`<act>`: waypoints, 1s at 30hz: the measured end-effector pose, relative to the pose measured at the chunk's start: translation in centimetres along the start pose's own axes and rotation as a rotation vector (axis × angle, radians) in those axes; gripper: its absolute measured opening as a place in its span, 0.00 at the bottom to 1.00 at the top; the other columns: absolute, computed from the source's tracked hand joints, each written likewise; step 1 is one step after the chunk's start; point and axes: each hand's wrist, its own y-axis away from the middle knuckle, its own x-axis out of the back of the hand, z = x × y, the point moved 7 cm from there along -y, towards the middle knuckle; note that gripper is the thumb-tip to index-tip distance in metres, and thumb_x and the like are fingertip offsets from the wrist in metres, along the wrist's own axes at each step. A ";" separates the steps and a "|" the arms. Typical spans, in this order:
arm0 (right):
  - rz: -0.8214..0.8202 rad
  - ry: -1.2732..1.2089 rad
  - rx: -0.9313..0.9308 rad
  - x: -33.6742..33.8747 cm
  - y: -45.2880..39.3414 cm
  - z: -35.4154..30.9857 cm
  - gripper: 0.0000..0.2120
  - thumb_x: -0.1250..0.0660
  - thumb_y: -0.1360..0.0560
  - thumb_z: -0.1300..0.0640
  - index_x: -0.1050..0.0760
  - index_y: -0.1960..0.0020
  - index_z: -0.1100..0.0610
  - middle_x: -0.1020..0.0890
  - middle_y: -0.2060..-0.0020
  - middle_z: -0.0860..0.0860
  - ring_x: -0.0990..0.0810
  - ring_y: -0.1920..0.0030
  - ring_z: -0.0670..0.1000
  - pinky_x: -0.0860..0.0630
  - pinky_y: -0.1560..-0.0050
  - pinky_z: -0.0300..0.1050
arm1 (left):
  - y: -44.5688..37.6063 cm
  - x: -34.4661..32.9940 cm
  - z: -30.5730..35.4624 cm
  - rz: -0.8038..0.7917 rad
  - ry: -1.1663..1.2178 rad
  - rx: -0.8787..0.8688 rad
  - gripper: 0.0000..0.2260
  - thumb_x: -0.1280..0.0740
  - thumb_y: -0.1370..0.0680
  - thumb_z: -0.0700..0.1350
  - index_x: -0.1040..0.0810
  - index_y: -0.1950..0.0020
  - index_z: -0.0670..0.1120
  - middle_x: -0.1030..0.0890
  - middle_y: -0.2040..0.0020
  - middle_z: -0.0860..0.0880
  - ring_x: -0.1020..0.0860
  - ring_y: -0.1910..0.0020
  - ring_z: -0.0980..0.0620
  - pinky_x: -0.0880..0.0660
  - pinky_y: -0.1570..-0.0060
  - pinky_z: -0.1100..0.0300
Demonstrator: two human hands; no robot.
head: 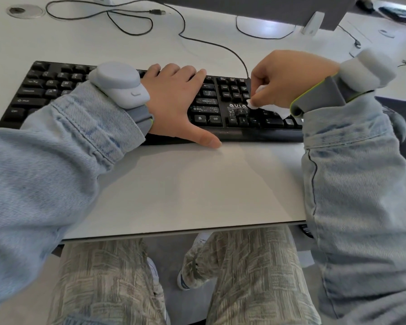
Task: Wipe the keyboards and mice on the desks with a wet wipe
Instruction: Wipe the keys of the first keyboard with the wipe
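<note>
Resting flat across the middle of the black keyboard (136, 99), the left hand (176, 99) lay palm down with its fingers straight and spread toward the far row of keys, while its thumb reached over the near edge and touched the white surface (185, 184); it grasped nothing and only pressed on the keys. The right hand (291, 80) was curled over the right end of the keyboard, its fingertips pinching a crumpled white wet wipe (265, 103) that touched the keys near the number pad, just right of the printed brand letters. Pale smears showed on the keys and the panel between the two hands. The keyboard sat across the surface, its long side parallel to the near edge, with a black cable (216, 46) running from its far edge toward the back of the surface. Each wrist carried a grey device on a strap, and both arms wore light blue denim sleeves. A dark mouse pad (399, 127) lay on the surface just right of the keyboard, partly hidden by the right sleeve. A monitor stand (314, 22) stood at the back, well apart from the hands. Below the surface edge, patterned trousers and pale shoes were visible.
</note>
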 end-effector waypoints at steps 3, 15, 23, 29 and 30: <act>0.033 -0.050 0.039 0.3 0.0 -0.3 0.04 0.31 0.29 0.54 0.21 0.61 0.53 0.25 0.70 0.46 0.29 0.68 0.46 0.37 0.69 0.38 | 0.0 0.0 0.1 0.002 0.000 -0.002 0.68 0.52 0.48 0.87 0.52 0.18 0.45 0.40 0.22 0.50 0.40 0.24 0.44 0.45 0.24 0.44; 0.024 -0.058 0.104 0.3 0.6 -1.8 0.03 0.29 0.29 0.53 0.20 0.60 0.53 0.25 0.69 0.47 0.31 0.70 0.45 0.39 0.70 0.38 | -0.1 0.0 0.1 -0.001 -0.006 0.002 0.69 0.52 0.49 0.87 0.52 0.18 0.45 0.40 0.22 0.49 0.40 0.25 0.43 0.44 0.25 0.43; -0.050 -0.056 0.078 0.2 0.8 -1.0 0.05 0.28 0.31 0.51 0.21 0.63 0.51 0.24 0.70 0.48 0.28 0.68 0.49 0.34 0.67 0.41 | 0.0 0.0 0.0 -0.007 -0.006 0.004 0.69 0.53 0.49 0.87 0.53 0.18 0.45 0.41 0.22 0.49 0.40 0.24 0.44 0.45 0.24 0.43; -0.133 -0.046 0.056 0.1 1.3 -0.5 0.06 0.28 0.32 0.46 0.21 0.63 0.48 0.26 0.71 0.48 0.27 0.67 0.50 0.31 0.64 0.43 | 0.0 0.1 0.1 -0.005 0.003 0.001 0.69 0.52 0.49 0.87 0.52 0.18 0.45 0.40 0.22 0.50 0.40 0.25 0.44 0.45 0.24 0.44; -0.112 -0.045 0.048 0.1 1.2 -0.6 0.06 0.28 0.32 0.47 0.20 0.63 0.49 0.26 0.71 0.48 0.27 0.67 0.50 0.32 0.65 0.41 | 0.0 0.0 0.1 -0.006 0.005 0.001 0.69 0.52 0.49 0.87 0.52 0.18 0.45 0.40 0.22 0.50 0.40 0.25 0.44 0.45 0.24 0.44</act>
